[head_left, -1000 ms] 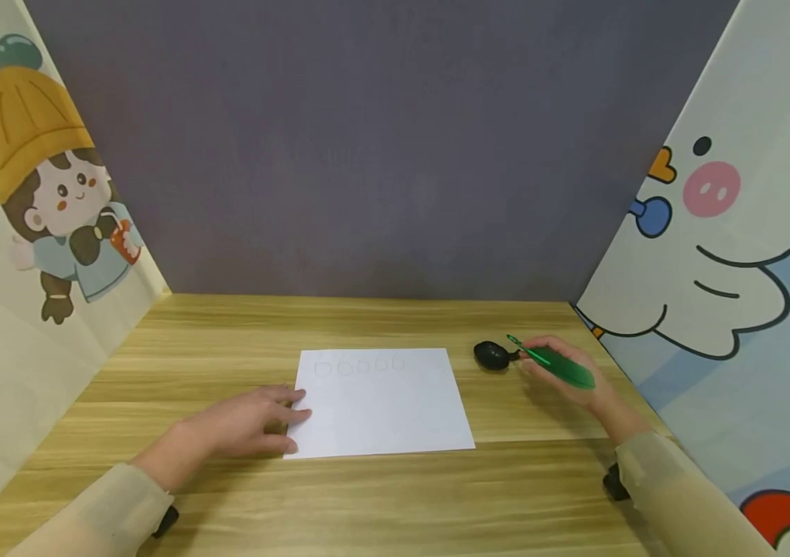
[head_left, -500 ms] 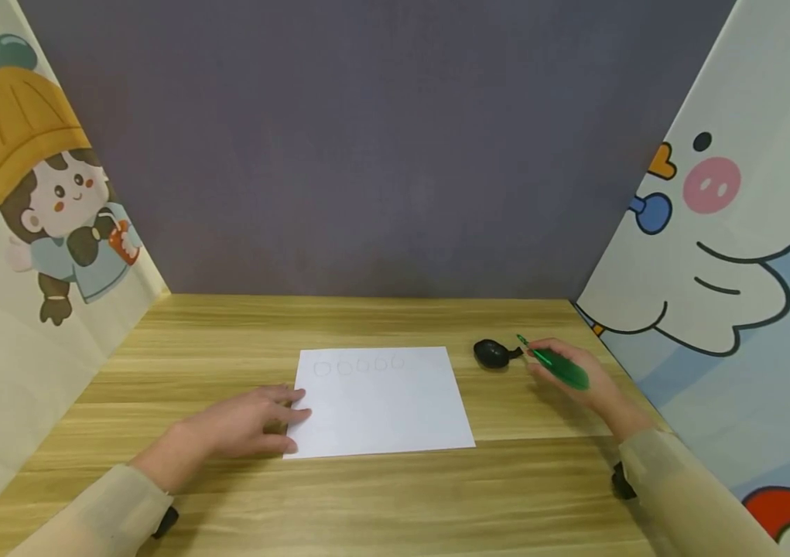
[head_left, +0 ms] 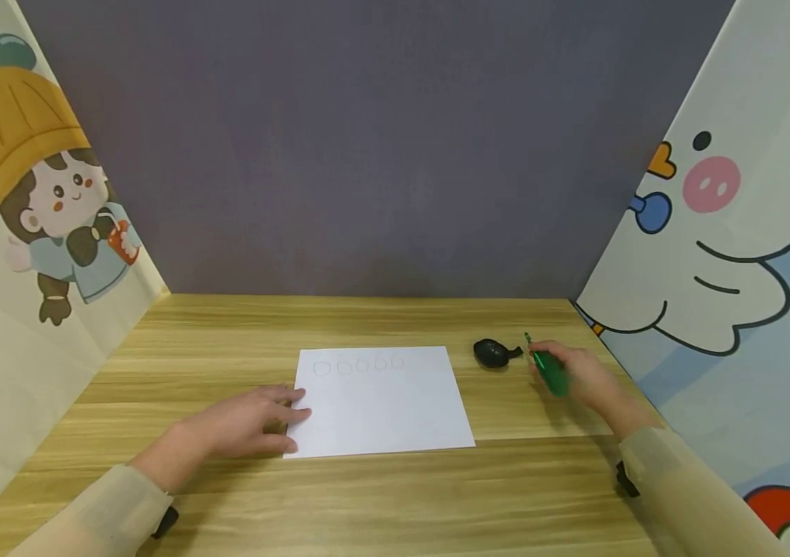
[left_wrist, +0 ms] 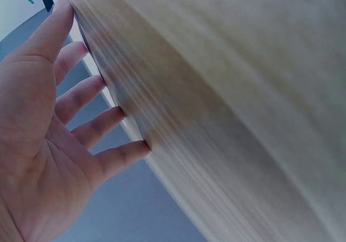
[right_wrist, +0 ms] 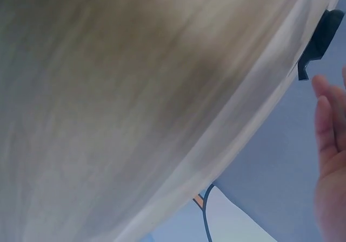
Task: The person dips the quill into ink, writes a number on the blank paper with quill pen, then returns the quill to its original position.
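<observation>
A white sheet of paper (head_left: 381, 410) lies on the table, with a row of several faint round outlines along its far edge. My left hand (head_left: 248, 424) rests on the sheet's left edge; its fingers are spread and fairly straight in the left wrist view. To the right, my right hand (head_left: 586, 375) pinches a green pen (head_left: 551, 373) with a broad leaf-like body, its thin end pointing up and away. Just left of that pen sits a small black rounded object (head_left: 490, 353) with a short stem. The right wrist view hides the pen.
The wood-grain table (head_left: 367, 507) ends at a dark grey back panel (head_left: 367, 155). Cartoon-printed side walls (head_left: 736, 232) flank it, the right one close to my right forearm.
My right hand has drawn slightly right, away from the black object, and the green pen has turned more upright in its fingers. The left hand and paper stay in place.
</observation>
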A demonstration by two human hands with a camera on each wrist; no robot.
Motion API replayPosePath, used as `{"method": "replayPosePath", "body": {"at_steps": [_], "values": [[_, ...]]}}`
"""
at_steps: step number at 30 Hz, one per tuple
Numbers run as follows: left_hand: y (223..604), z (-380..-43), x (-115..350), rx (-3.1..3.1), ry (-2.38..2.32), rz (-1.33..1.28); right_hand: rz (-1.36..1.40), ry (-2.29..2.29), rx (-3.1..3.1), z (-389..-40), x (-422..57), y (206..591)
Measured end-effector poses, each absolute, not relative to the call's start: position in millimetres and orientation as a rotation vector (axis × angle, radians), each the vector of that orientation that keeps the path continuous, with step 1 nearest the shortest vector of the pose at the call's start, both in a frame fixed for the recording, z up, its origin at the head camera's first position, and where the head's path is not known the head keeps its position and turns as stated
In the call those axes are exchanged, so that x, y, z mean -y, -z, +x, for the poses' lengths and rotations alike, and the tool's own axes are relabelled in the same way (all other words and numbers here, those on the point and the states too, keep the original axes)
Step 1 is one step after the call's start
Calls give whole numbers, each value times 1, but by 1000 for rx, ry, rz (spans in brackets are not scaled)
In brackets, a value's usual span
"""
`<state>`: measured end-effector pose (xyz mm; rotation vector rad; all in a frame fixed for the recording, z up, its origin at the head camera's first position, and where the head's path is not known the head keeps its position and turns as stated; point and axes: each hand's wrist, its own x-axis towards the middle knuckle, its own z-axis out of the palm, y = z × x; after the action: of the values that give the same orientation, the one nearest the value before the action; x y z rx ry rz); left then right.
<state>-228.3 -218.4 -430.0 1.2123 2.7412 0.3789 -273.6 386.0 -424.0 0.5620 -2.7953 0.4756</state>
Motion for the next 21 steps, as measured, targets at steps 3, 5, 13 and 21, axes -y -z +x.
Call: {"method": "replayPosePath", "body": {"at_steps": [3, 5, 13, 21], "values": [[430, -228, 218, -2743, -378, 1210, 552, -442, 2818, -276, -388, 426], [430, -228, 218, -2746, -377, 1209, 557, -456, 2813, -277, -388, 427], [430, -229, 218, -2740, -381, 1212, 482, -649, 2824, -274, -389, 427], [431, -229, 218, -2741, -378, 1218, 342, -745, 2789, -273, -387, 426]]}}
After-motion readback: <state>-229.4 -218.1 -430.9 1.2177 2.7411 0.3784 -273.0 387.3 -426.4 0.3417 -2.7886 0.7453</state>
